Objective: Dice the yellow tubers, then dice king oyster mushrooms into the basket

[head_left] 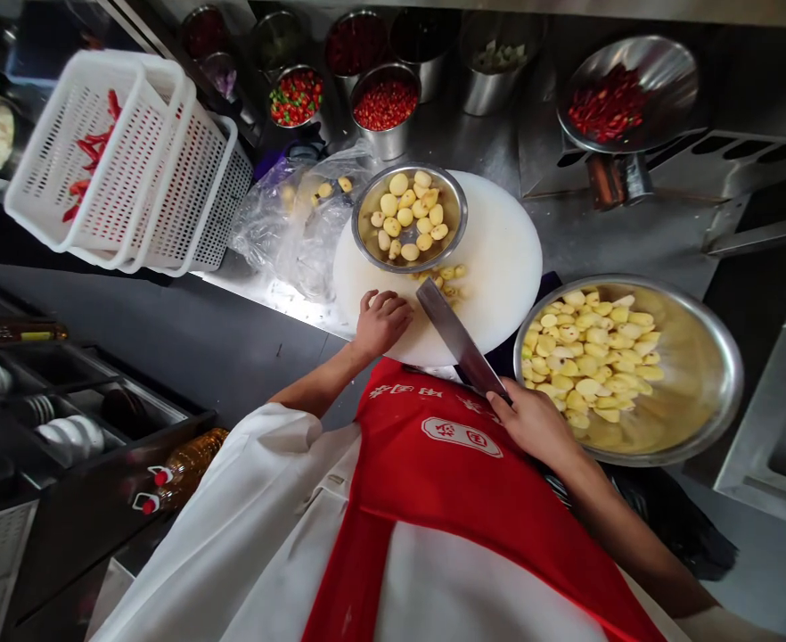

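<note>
My right hand is wrapped round the handle of a kitchen knife with a broad blade. The blade slants up and left across the round white cutting board. Over the board's near left edge is my left hand, its fingers loosely bent and slightly apart, with nothing visible in them. Small cut potato pieces lie near the knife tip, partly behind the bowl's rim. A steel bowl of whole peeled small potatoes stands on the board's far left part.
To the right sits a wide steel basin with many cut potatoes. A crumpled plastic bag lies left of the board. White baskets stand farther left. Chopped chillies fill a steel pot; a pan holds red chillies.
</note>
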### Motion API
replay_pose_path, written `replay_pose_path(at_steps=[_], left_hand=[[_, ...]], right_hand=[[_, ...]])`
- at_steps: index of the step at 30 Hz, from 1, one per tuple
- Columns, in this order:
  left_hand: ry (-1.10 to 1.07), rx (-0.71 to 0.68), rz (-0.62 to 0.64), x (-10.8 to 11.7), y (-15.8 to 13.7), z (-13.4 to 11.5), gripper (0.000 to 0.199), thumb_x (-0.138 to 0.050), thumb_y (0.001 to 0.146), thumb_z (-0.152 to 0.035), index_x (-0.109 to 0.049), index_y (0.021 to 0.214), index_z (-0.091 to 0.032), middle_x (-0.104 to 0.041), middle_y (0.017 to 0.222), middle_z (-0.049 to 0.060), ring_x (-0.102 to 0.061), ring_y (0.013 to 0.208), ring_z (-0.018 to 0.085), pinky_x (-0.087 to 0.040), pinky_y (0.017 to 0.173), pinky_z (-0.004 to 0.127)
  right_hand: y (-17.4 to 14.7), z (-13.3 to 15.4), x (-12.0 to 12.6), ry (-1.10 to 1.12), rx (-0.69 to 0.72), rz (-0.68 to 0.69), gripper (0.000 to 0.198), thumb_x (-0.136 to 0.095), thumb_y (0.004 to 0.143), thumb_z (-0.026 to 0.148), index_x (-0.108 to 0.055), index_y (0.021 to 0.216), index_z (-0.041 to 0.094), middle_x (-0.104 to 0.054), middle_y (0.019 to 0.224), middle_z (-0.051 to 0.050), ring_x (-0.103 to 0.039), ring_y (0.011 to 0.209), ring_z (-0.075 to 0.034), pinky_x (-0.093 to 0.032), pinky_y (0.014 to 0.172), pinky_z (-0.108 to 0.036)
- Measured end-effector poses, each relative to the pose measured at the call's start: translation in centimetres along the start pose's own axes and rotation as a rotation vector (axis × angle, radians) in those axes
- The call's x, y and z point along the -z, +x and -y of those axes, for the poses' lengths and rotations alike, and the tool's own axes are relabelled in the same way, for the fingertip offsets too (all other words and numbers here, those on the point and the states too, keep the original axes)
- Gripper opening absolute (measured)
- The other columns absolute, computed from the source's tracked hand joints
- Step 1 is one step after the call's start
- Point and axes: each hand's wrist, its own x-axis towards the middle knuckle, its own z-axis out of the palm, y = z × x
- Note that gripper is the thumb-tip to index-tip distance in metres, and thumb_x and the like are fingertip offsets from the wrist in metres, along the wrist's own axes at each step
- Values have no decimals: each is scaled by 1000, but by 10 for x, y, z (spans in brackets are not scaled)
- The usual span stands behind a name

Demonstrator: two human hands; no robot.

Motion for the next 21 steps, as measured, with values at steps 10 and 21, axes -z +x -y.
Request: replay_pose_path(at_steps=[10, 21], left_hand=[[-81, -50, 10, -20, -22, -5, 21, -51, 97, -31, -69, 104, -24, -72, 107, 7, -58, 106, 22, -36, 91, 42], [-146, -32, 123, -18, -16, -8, 28, -42, 99, -32, -68, 104, -21, -69, 100, 10, -60, 97, 22, -38, 89, 41]], right_hand=[[-13, 14, 25, -170, 93, 32, 31, -33, 100, 30, -60, 110, 18, -71, 91, -8, -68, 82, -24, -41, 67, -32], [-26, 17, 28, -308, 71, 37, 34, -34, 99, 30, -59, 120, 18, -71, 98, -12, -67, 80, -26, -41, 65, -33]])
